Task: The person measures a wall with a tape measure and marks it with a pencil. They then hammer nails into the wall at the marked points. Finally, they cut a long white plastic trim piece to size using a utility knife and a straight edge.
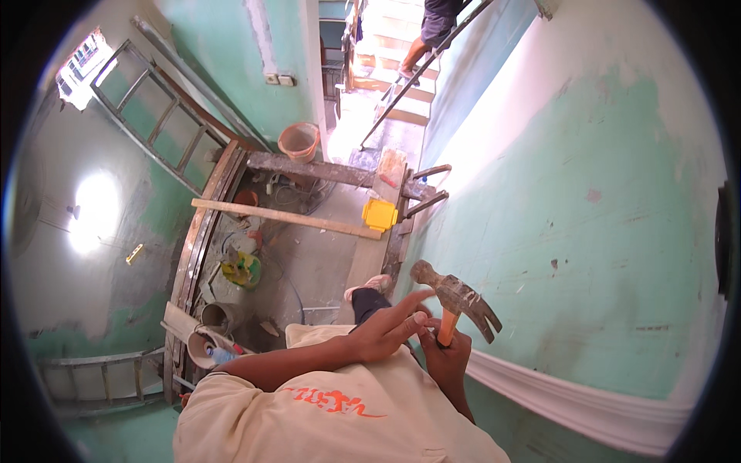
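My right hand (451, 355) grips the orange handle of a claw hammer (455, 297), its worn metal head held upright above the fist. My left hand (382, 338) reaches across beside it, index finger raised and other fingertips pinched at something small and pale, too small to make out, against my right hand's fingers. Both hands are in front of my cream shirt (332, 409). A pale green, patchy wall (587, 255) stands to the right, with white moulding (579, 409) along it below the hammer.
A wooden batten (285, 217) spans an opening, with a yellow plastic object (380, 214) near its end. Buckets (298, 139), debris and cables lie around. Metal ladders (147, 116) lean left. Above, a person's bare leg (417, 54) is on stairs (409, 108) beside a railing.
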Tool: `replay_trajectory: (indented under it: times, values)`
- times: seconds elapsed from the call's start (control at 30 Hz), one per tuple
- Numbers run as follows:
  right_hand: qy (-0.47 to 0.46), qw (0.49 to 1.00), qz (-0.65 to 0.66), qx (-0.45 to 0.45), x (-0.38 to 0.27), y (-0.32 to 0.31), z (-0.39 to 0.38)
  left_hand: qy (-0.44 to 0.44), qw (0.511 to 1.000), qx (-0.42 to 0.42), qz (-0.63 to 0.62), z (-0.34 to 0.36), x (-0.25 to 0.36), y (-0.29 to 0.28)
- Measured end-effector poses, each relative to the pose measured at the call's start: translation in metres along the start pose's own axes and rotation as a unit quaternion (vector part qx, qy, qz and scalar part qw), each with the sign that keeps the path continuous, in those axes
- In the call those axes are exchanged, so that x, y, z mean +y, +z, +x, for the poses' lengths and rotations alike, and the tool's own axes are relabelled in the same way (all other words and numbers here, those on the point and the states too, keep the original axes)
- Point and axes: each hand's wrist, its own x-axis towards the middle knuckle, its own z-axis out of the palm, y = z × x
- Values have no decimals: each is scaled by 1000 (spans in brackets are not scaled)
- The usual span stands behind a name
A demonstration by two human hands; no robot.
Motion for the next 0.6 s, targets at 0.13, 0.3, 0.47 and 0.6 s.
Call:
replay_trajectory:
  times: [0.13,0.3,0.47,0.6]
  values:
    - [-64,993,-58,76,31,-17,62,65,992,33,106,66,2,-30]
    - [-10,995,-15,96,29,-43,153,91,973,-21,211,176,24,-77]
    - [-55,985,-51,154,13,-71,235,189,957,-22,220,277,24,-103]
    - [-35,981,-81,170,6,-108,290,250,954,12,166,364,60,-131]
